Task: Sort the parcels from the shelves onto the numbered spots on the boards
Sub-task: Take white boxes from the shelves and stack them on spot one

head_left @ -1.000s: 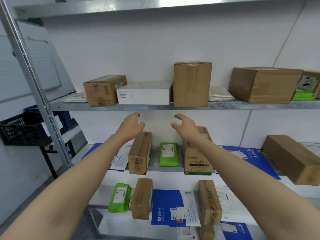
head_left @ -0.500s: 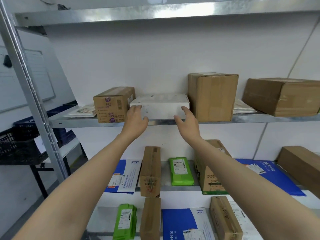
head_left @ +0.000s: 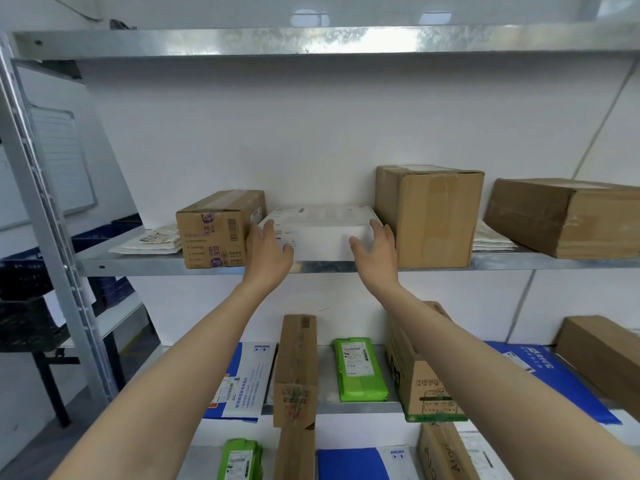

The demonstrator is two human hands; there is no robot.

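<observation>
A flat white parcel (head_left: pixel 322 240) lies on the upper metal shelf (head_left: pixel 138 265), between a small brown carton (head_left: pixel 214 230) and a tall brown carton (head_left: pixel 433 216). My left hand (head_left: pixel 266 254) lies against the white parcel's left end, fingers straight along its side and thumb on its front face. At the parcel's right end my right hand (head_left: pixel 377 254) mirrors it, fingers slid into the gap beside the tall carton. The parcel rests on the shelf. No numbered boards are in view.
A wide brown carton (head_left: pixel 568 216) and flat envelopes (head_left: pixel 152 240) share the upper shelf. The shelf below carries a narrow brown box (head_left: pixel 298 368), a green pouch (head_left: pixel 358 368) and blue mailers. A steel upright (head_left: pixel 45 220) and a black crate (head_left: pixel 24 282) stand at left.
Both hands rose from below the shelf edge to the white parcel and now lie against its two ends. My view tilted up and moved closer.
</observation>
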